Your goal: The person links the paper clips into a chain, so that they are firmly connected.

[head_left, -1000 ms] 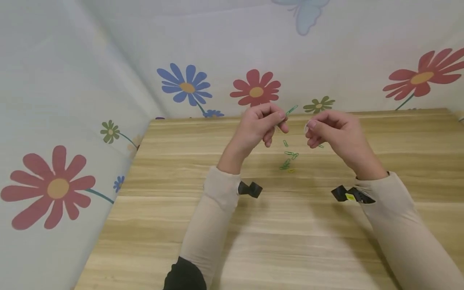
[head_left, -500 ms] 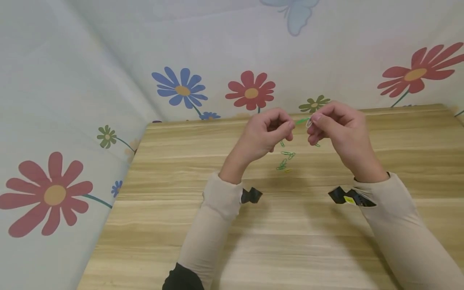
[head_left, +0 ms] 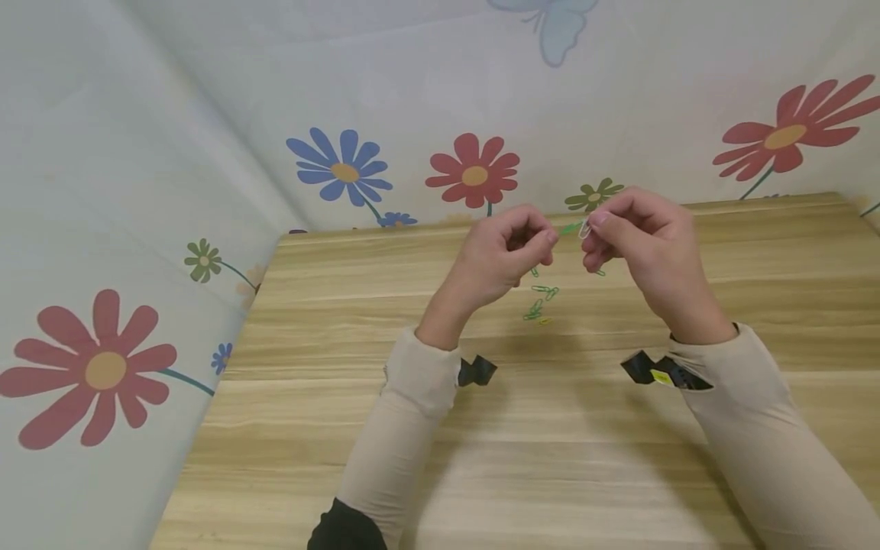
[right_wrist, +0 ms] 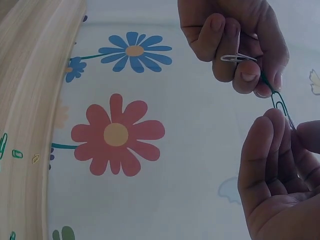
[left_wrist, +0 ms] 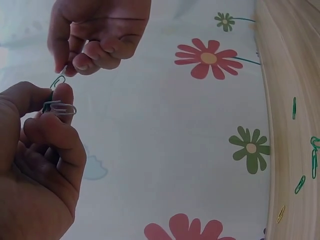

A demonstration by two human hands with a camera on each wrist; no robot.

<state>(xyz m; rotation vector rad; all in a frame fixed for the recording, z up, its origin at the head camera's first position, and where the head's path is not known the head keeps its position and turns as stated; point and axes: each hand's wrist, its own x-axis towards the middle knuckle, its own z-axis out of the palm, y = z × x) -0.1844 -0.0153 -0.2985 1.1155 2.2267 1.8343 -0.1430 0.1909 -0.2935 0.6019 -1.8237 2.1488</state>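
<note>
Between thumb and forefinger, my left hand (head_left: 507, 252) pinches a green paper clip (right_wrist: 279, 102), whose looped end sticks out toward the right. A white paper clip (left_wrist: 65, 109) hangs on the near side of the same fingers; whether it is linked to the green one is hidden. My right hand (head_left: 642, 252) pinches another white paper clip (head_left: 585, 228) against the green clip's free end. In the right wrist view the two overlap at the fingertips; I cannot tell whether they are hooked together. Both hands are raised above the far part of the table.
Several loose green paper clips (head_left: 543, 291) and a yellow paper clip (head_left: 545, 321) lie on the wooden table (head_left: 309, 367) below the hands. Behind the table's far edge hangs a flower-printed cloth (head_left: 412, 92). Black wrist cameras (head_left: 477, 370) poke from both sleeves.
My left hand has moved right and its green clip has gone from apart to meeting the white clip in my right hand. Over the last half second both hands barely move.
</note>
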